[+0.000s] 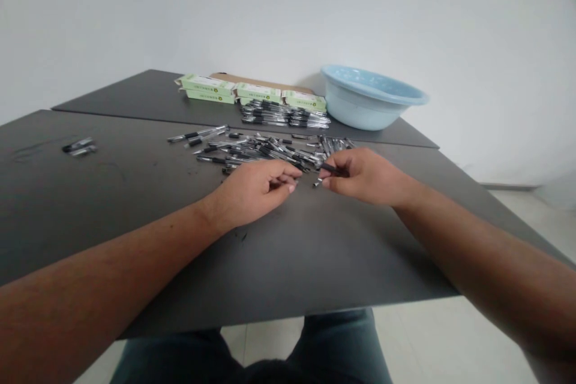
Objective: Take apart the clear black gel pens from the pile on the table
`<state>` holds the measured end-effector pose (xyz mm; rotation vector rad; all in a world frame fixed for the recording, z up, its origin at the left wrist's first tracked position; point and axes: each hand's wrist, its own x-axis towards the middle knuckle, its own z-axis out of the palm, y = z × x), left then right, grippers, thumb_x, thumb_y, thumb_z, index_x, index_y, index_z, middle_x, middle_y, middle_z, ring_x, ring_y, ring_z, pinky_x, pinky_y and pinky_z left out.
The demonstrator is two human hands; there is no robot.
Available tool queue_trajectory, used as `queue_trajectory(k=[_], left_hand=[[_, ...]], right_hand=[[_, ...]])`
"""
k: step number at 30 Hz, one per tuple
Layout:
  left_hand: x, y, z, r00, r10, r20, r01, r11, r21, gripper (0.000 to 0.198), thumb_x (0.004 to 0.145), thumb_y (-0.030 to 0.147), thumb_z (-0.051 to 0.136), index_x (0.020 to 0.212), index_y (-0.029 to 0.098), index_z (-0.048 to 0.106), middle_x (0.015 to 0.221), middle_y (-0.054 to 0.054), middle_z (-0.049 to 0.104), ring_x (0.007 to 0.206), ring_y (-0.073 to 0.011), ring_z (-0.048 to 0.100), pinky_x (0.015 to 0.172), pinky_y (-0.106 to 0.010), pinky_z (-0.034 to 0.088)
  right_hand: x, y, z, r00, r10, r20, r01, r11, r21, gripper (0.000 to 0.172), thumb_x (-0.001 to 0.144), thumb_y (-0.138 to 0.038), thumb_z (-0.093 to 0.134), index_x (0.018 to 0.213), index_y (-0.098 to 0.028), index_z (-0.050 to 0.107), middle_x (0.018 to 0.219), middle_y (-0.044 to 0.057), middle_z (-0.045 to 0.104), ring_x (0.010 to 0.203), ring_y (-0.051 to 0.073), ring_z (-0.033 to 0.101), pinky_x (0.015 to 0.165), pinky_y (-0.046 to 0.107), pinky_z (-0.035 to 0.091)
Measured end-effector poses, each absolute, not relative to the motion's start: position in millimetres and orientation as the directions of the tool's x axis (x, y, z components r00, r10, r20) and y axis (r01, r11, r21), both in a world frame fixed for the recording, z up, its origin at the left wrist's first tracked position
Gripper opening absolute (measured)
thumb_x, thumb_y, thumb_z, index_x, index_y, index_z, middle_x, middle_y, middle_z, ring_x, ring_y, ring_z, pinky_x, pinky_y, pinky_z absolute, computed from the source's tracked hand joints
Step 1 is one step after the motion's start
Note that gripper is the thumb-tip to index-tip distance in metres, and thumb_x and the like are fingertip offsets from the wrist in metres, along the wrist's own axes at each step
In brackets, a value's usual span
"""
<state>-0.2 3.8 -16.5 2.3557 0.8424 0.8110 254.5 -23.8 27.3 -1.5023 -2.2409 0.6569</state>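
Observation:
My right hand (pixel 364 177) is closed around a pen (pixel 333 169) with a dark grip, its tip end pointing left toward the pile. Just below those fingertips is a small silvery pen part (pixel 317 182); whether it touches them I cannot tell. My left hand (pixel 258 189) lies at the near edge of the pile, its fingers loosely bent and the thumb a little apart, with nothing visible between them. A loose pile of clear pens with black grips (pixel 256 147) spreads in front of both hands, partly hidden behind them.
Neat stacks of pens (pixel 288 116) lie farther back, before green and white boxes (pixel 211 90). A light blue basin (pixel 369 102) stands at back right. Several small pen parts (pixel 80 147) sit at far left. The dark table (pixel 306 270) has a seam across it.

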Motion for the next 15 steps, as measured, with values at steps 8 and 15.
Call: queue_trajectory(k=[8,15], left_hand=[[2,-7,-14,0.633,0.675,0.378,0.233,-0.632,0.739,0.022,0.090,0.025,0.062,0.111,0.020,0.069,0.106,-0.003,0.077,0.095,-0.0161,0.073,0.089,-0.029,0.057],[3,-6,-11,0.657,0.601,0.456,0.389,-0.788,0.477,0.014,0.091,0.028,0.063,0.098,0.023,0.074,0.097,0.000,0.077,0.091,-0.0165,0.070,0.086,-0.028,0.052]], right_hand=[[222,-30,8,-0.370,0.929,0.015,0.607,0.254,-0.753,0.018,0.083,-0.038,0.066,0.078,-0.021,0.063,0.066,-0.005,0.056,0.060,0.012,0.048,0.053,0.023,0.036],[223,-32,0,-0.351,0.935,-0.056,0.458,0.120,-0.881,0.020,0.078,-0.037,0.073,0.083,-0.020,0.063,0.070,-0.005,0.057,0.060,0.011,0.047,0.054,0.024,0.037]])
